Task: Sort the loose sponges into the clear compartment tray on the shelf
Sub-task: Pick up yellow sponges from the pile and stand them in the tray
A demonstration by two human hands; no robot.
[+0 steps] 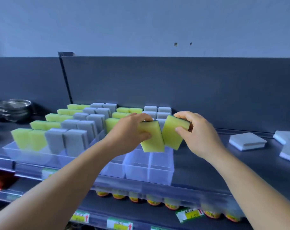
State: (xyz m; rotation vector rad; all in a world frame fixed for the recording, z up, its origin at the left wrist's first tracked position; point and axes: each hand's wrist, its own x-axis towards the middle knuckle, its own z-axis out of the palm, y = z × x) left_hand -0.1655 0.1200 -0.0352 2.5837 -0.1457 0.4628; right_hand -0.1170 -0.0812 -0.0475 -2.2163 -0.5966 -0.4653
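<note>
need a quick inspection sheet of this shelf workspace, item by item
surface: dark shelf, price tags on its front edge.
job's things: clear compartment tray on the shelf, back rows filled with upright yellow and grey sponges, front right compartments empty; left yellow sponge and right yellow sponge held above it, side by side.
clutter: loose grey sponges lying flat on the shelf at right; metal bowls at far left.
hands: left hand grips one yellow sponge, right hand grips the other.
cables: nothing seen.
surroundings: dark back panel, pale wall above, jars on the shelf below.
</note>
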